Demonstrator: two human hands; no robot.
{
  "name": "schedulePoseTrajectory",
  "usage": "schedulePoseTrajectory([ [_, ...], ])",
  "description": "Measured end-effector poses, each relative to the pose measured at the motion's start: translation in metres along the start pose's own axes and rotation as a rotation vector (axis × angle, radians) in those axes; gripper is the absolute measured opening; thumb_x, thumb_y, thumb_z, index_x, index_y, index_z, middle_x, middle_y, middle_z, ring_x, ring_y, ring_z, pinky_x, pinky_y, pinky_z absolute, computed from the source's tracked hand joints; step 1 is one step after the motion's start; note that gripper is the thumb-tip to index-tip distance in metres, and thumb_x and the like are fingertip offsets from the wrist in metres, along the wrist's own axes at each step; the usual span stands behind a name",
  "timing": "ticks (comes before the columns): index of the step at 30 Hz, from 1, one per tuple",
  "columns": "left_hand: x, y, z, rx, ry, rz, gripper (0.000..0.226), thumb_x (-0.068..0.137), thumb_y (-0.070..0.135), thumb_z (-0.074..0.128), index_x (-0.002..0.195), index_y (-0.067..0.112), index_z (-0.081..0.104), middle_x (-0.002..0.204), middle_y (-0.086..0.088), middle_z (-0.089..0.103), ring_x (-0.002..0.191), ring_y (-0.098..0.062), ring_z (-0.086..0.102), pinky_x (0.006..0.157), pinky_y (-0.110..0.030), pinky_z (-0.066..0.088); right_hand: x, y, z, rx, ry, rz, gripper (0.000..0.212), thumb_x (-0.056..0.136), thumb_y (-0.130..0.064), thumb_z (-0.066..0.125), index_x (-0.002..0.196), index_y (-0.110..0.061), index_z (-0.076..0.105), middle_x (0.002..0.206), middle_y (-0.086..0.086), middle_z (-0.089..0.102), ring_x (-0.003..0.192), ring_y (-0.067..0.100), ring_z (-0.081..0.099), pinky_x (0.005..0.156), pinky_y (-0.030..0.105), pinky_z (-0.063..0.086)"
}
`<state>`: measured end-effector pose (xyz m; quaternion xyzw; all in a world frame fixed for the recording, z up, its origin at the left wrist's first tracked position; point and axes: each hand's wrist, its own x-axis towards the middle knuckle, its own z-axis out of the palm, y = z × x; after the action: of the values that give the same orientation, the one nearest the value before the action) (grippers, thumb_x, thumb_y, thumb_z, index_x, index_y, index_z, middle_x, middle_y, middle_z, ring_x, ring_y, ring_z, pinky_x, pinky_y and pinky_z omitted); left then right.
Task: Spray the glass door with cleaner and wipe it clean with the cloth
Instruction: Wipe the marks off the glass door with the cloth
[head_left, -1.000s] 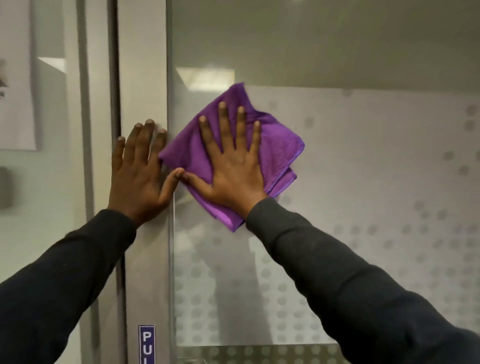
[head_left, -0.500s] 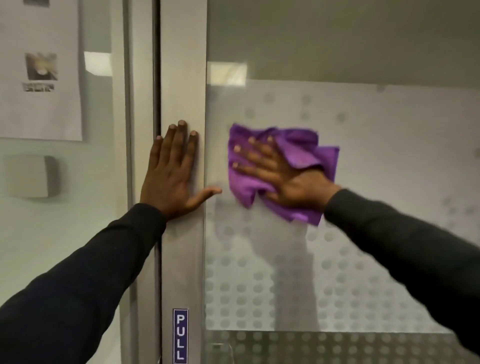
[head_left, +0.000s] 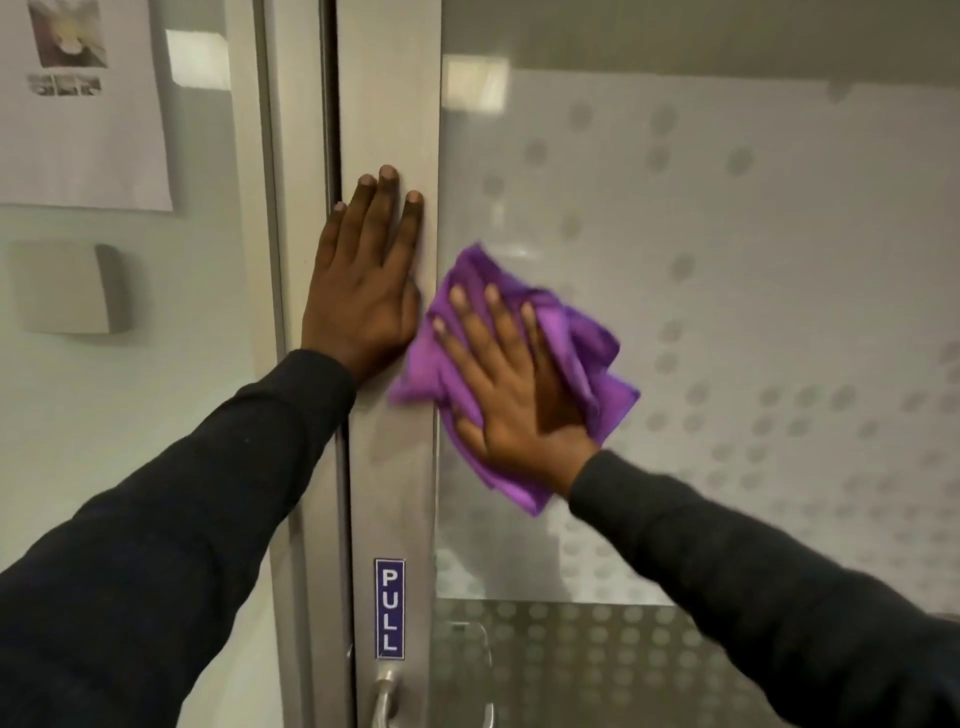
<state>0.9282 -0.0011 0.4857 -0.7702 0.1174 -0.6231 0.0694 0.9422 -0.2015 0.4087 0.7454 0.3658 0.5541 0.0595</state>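
My right hand (head_left: 511, 384) is flat, fingers straight and spread, pressing the crumpled purple microfibre cloth (head_left: 589, 358) onto the frosted, dotted glass door (head_left: 727, 270) at centre frame. The cloth lies under my palm and sticks out all round, its left corner over the grey metal door stile (head_left: 389, 104). My left hand (head_left: 363, 296) is flat on that stile just left of the cloth, holding nothing. A blue PULL sticker (head_left: 389, 608) sits below.

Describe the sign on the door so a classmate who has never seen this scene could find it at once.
Start at the grey metal door frame beside the dotted glass. Follow it down below the left hand to the PULL sign, just above the handle. It alone is dark blue with white stacked letters.
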Motion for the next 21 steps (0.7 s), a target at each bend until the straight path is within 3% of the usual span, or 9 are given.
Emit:
schedulePoseTrajectory([
  [4,0.0,0.002,-0.002,0.014,-0.012,-0.018,0.072,0.096,0.028,0.042,0.159,0.01,0.011,0.166,-0.018,0.006,0.154,-0.033,0.004,0.125,-0.045,0.002,-0.085,-0.036,0.025,0.043,-0.24,-0.181,0.074,0.103,-0.045,0.042,0.163,-0.015,0.01,0.171,0.011,0.001,0.157,0.033,-0.008,0.126,0.052,-0.01],
  [6,-0.001,0.002,-0.002,0.011,-0.026,-0.025,0.073,0.096,0.028,0.043,0.159,0.01,0.01,0.166,-0.018,0.005,0.154,-0.033,0.003,0.125,-0.044,0.002,-0.119,-0.044,0.034,0.081,-0.355,-0.287,0.072,0.104,-0.04,0.042,0.163,-0.018,0.007,0.171,0.006,-0.004,0.158,0.029,-0.009,0.127,0.051,-0.007],
  [9,-0.001,0.003,-0.004,0.007,-0.029,-0.023,0.073,0.096,0.027,0.043,0.158,0.009,0.011,0.165,-0.019,0.006,0.153,-0.034,0.004,0.125,-0.046,0.003,-0.123,-0.025,0.032,0.164,-0.446,-0.468,0.072,0.101,-0.021,0.051,0.163,-0.018,0.013,0.172,0.007,0.0,0.158,0.027,-0.006,0.128,0.049,-0.005],
  [11,-0.001,0.003,-0.004,-0.001,-0.034,-0.022,0.072,0.096,0.028,0.042,0.158,0.009,0.011,0.165,-0.019,0.006,0.153,-0.034,0.004,0.125,-0.046,0.004,-0.094,0.005,0.02,0.146,-0.414,-0.528,0.069,0.1,-0.015,0.05,0.162,-0.016,0.021,0.171,0.01,0.008,0.158,0.028,0.0,0.128,0.049,-0.003],
  [14,-0.001,0.003,-0.004,0.001,-0.028,-0.021,0.071,0.097,0.028,0.042,0.158,0.008,0.013,0.165,-0.02,0.008,0.153,-0.035,0.006,0.125,-0.047,0.005,-0.029,0.065,-0.014,0.036,-0.334,-0.461,0.063,0.101,-0.028,0.051,0.159,-0.015,0.029,0.168,0.015,0.019,0.156,0.034,0.012,0.127,0.052,0.002],
  [16,-0.001,0.003,-0.003,0.002,-0.028,-0.02,0.072,0.095,0.027,0.043,0.158,0.009,0.013,0.165,-0.02,0.008,0.153,-0.035,0.006,0.125,-0.047,0.005,0.015,0.108,-0.043,-0.115,-0.233,-0.362,0.063,0.103,-0.04,0.041,0.159,-0.015,0.029,0.167,0.016,0.022,0.155,0.039,0.017,0.126,0.055,0.003],
  [19,0.0,0.003,-0.004,0.01,-0.034,-0.024,0.073,0.095,0.029,0.043,0.158,0.009,0.012,0.165,-0.02,0.008,0.153,-0.035,0.006,0.125,-0.046,0.004,0.06,0.136,-0.078,-0.247,-0.098,-0.038,0.068,0.103,-0.054,0.024,0.162,-0.021,0.019,0.169,0.013,0.017,0.156,0.04,0.013,0.124,0.061,0.009],
  [21,-0.001,0.003,-0.004,0.015,-0.036,-0.03,0.073,0.095,0.029,0.042,0.159,0.01,0.011,0.165,-0.02,0.007,0.153,-0.035,0.005,0.125,-0.046,0.003,0.061,0.12,-0.075,-0.244,-0.044,0.143,0.071,0.102,-0.058,0.025,0.163,-0.022,0.015,0.17,0.012,0.013,0.156,0.038,0.01,0.125,0.059,0.007],
])
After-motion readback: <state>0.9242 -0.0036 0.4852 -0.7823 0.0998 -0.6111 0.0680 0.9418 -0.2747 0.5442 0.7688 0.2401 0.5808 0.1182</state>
